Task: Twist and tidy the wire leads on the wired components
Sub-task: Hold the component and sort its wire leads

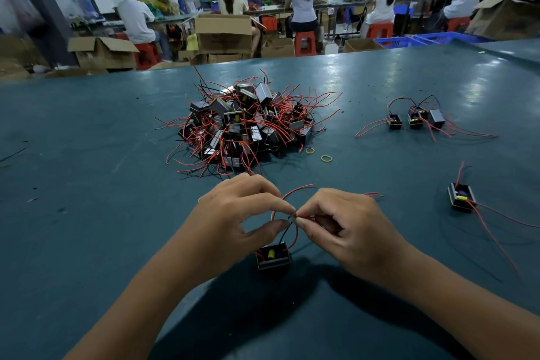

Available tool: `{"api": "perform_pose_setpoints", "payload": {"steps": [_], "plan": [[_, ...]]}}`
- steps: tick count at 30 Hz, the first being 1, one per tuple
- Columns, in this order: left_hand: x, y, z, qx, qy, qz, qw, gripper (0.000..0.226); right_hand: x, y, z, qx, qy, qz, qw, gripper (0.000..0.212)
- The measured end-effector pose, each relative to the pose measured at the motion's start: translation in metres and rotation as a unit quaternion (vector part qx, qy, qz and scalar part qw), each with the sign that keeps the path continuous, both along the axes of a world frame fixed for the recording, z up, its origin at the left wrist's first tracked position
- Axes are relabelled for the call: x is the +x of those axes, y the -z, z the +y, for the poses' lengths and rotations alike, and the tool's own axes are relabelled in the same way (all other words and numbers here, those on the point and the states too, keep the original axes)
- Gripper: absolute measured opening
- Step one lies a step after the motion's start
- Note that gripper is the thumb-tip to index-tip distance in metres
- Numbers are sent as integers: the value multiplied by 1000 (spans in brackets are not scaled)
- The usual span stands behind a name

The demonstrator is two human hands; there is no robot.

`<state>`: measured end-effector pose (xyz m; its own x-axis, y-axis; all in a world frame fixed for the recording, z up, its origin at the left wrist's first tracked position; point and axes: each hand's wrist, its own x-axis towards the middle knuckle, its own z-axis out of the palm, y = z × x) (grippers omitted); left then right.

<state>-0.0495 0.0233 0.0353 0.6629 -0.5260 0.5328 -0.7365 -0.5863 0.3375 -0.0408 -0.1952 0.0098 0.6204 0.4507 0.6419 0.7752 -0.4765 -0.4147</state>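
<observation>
A small black boxed component (273, 256) with yellow and blue parts inside rests on the teal table (87, 184) below my hands. Its red and black wire leads (292, 231) rise to where my fingertips meet. My left hand (233, 213) pinches the leads between thumb and forefinger. My right hand (344, 225) pinches the same leads from the other side, a red lead running through its fingers. A loop of red wire (298, 188) arches above both hands.
A big heap of wired components (245, 123) lies ahead at mid-table, with two yellow rubber bands (326, 158) beside it. Three components (416, 120) sit far right, one more (461, 199) near right. Seated workers, cardboard boxes and blue crates fill the background.
</observation>
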Motion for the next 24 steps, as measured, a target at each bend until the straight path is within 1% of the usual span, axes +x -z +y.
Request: {"api": "perform_pose_setpoints", "payload": {"steps": [4,8,16,20,24], "plan": [[1,-2,-2,10,4,-30,999,23,-1,0,1,0,-3,3,1000,7],[2,-2,-2,2,7,-47,999,21,-2,0,2,-2,-4,2,1000,8],[4,2,-4,-15,13,-47,999,20,-3,0,2,-15,-4,-7,1000,8],[2,2,-6,-17,5,-28,999,24,-3,0,2,-36,-8,-32,999,11],[-1,5,-9,-20,-17,13,1000,25,-2,0,2,-37,-9,-49,998,9]]}}
